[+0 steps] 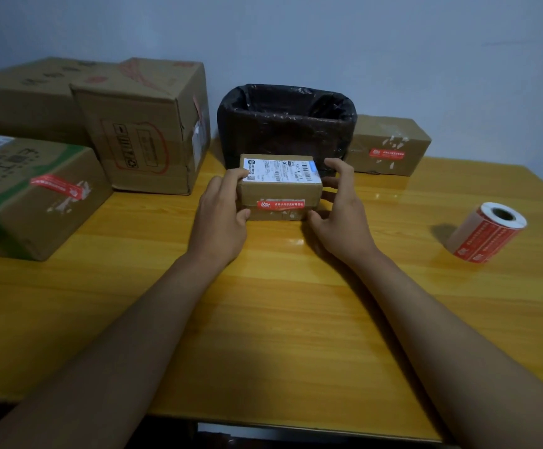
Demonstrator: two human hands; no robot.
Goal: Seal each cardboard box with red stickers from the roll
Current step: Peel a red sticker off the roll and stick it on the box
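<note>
A small cardboard box (280, 192) with a white shipping label on top sits mid-table, and a red sticker (281, 204) runs across its front face. My left hand (221, 218) grips the box's left end, fingers on the top edge and thumb at the lower front corner. My right hand (341, 209) curls round its right end, thumb at the front bottom corner. The roll of red stickers (485, 233) lies on its side at the right of the table, apart from both hands.
A bin lined with a black bag (286, 124) stands right behind the small box. A stickered box (390, 145) sits to its right. Three larger cardboard boxes (144, 124) crowd the table's left side. The yellow wooden table (280, 303) stretches toward me.
</note>
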